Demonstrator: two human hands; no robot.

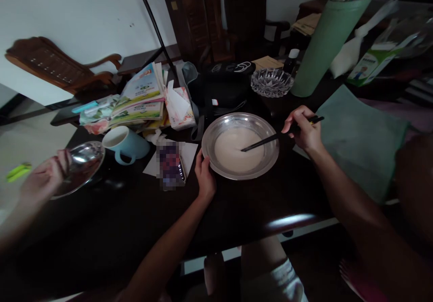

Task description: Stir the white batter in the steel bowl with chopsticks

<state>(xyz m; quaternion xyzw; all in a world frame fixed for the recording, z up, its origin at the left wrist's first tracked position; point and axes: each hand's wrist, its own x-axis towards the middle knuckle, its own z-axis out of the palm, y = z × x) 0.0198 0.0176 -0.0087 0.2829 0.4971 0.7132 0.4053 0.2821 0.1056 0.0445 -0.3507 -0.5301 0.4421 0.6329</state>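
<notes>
A wide metal bowl (243, 174) of pale, milky batter (233, 151) stands on the dark table in front of me. My left hand (205, 175) grips its near-left rim, the thumb at the edge and the other fingers partly hidden under it. Black chopsticks (267, 140) are pinched in my right hand (302, 128), above the right side of the bowl. Their tips dip into the batter near its middle.
At left, another person's hand (47, 173) is at a second metal bowl (96, 146). Nearby are a light-blue mug (130, 144), a phone (171, 164) on paper, stacked magazines (140, 94) and a tissue pack (181, 108). Behind stand a glass ashtray (271, 83) and a tall green thermos (333, 40).
</notes>
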